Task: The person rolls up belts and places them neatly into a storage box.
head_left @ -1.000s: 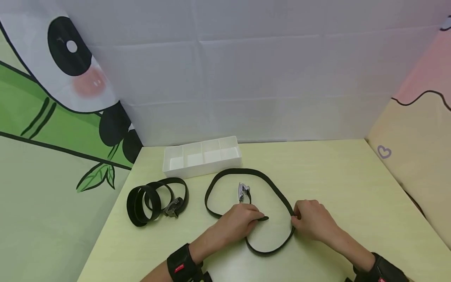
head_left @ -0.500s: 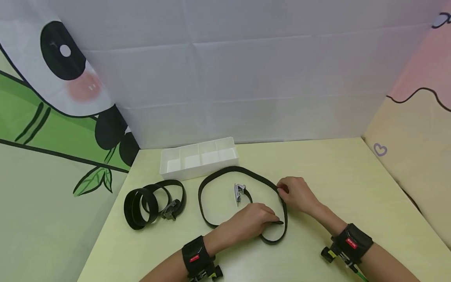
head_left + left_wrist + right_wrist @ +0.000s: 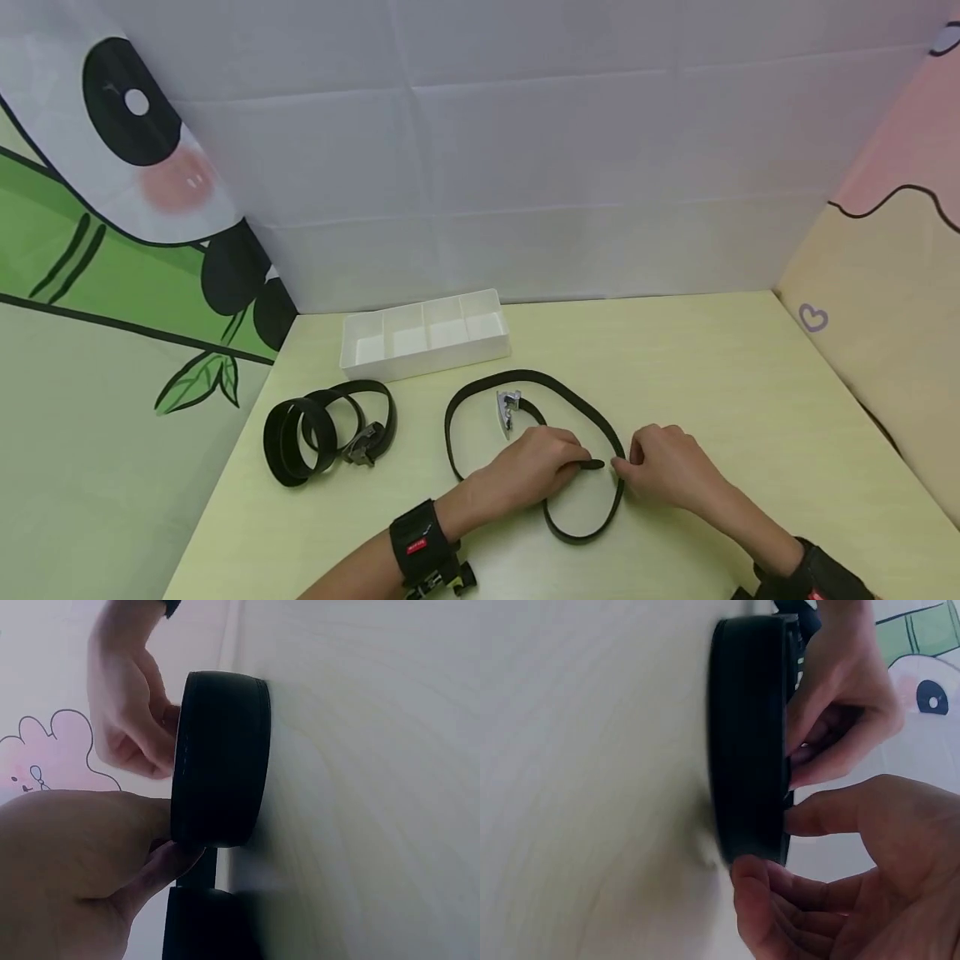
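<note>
Looping beside the right hand [image 3: 671, 468], the belt [image 3: 579, 403] seems fingertip-pinched.

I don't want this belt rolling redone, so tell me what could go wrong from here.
The looped belt could spring wider if the left hand loses its pinch near the tip. The buckle, inside the loop and held by neither hand, might swing or snag. An opening loop could also nudge the white tray behind it.
</note>
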`<state>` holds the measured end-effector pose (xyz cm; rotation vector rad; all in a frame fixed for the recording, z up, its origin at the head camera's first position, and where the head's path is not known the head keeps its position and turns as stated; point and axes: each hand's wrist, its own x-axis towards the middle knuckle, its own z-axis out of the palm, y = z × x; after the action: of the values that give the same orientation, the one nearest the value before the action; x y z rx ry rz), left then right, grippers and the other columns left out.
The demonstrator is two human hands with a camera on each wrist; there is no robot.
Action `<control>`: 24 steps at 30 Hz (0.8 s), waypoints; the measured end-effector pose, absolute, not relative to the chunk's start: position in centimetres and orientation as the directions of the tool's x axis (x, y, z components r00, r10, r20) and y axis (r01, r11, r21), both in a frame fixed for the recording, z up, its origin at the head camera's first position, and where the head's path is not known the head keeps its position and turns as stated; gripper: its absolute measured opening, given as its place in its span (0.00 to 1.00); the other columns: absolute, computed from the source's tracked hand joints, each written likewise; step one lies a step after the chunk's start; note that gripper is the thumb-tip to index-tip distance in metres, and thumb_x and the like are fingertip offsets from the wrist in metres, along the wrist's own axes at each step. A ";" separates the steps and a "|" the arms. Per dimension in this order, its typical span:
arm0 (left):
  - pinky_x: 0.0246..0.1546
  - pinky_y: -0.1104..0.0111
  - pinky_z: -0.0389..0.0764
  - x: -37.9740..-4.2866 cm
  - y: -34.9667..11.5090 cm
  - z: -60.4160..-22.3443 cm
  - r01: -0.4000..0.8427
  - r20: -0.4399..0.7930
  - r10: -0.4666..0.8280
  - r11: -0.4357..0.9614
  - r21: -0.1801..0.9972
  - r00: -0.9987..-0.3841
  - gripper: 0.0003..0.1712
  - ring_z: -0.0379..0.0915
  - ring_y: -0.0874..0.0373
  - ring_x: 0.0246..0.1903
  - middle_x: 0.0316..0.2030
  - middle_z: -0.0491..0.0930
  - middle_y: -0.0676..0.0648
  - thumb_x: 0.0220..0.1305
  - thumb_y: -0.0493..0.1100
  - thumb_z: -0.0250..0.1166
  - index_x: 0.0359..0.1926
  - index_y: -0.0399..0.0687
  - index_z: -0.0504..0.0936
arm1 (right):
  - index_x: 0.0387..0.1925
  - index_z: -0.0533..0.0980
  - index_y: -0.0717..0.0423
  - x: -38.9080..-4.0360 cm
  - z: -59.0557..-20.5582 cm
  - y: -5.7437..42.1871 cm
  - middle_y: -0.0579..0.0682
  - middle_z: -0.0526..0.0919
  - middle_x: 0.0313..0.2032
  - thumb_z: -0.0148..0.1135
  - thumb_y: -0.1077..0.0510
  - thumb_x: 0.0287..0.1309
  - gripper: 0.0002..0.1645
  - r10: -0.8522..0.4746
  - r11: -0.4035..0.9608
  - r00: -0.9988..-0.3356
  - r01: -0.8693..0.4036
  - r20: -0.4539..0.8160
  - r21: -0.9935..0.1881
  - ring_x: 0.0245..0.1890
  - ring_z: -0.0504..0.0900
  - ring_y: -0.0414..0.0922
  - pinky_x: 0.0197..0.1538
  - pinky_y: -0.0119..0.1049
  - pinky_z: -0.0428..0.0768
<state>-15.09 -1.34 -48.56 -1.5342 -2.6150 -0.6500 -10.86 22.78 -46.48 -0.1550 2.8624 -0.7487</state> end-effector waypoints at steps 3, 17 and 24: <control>0.48 0.81 0.85 -15.1 -1.5 -48.6 0.830 0.244 0.810 0.445 0.337 -0.534 0.08 0.91 0.66 0.45 0.43 0.94 0.53 0.75 0.34 0.73 0.48 0.49 0.96 | 0.21 0.80 0.48 -9.8 -46.1 22.5 0.42 0.80 0.21 0.78 0.50 0.64 0.19 -0.139 0.871 -0.973 -0.033 -0.182 -0.491 0.22 0.76 0.42 0.29 0.36 0.73; 0.53 0.79 0.86 -15.3 -1.6 -48.9 0.853 0.239 0.836 0.413 0.319 -0.493 0.08 0.91 0.64 0.48 0.45 0.94 0.53 0.77 0.36 0.74 0.50 0.50 0.97 | 0.27 0.85 0.53 -14.0 -47.4 22.8 0.41 0.82 0.21 0.72 0.66 0.69 0.12 -0.260 0.816 -0.960 -0.276 0.103 -0.509 0.22 0.73 0.35 0.28 0.30 0.71; 0.54 0.78 0.86 -15.9 -1.4 -49.0 0.867 0.268 0.843 0.376 0.326 -0.466 0.09 0.91 0.63 0.49 0.46 0.94 0.52 0.76 0.35 0.73 0.50 0.49 0.97 | 0.38 0.93 0.54 -17.3 -49.1 21.6 0.43 0.94 0.32 0.74 0.63 0.72 0.06 -0.330 0.680 -0.930 -0.353 0.162 -0.643 0.31 0.86 0.32 0.38 0.28 0.82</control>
<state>-15.93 -1.44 -49.01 -1.5924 -2.5582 -0.6616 -17.27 21.63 -49.14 -0.5919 2.9086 -1.1240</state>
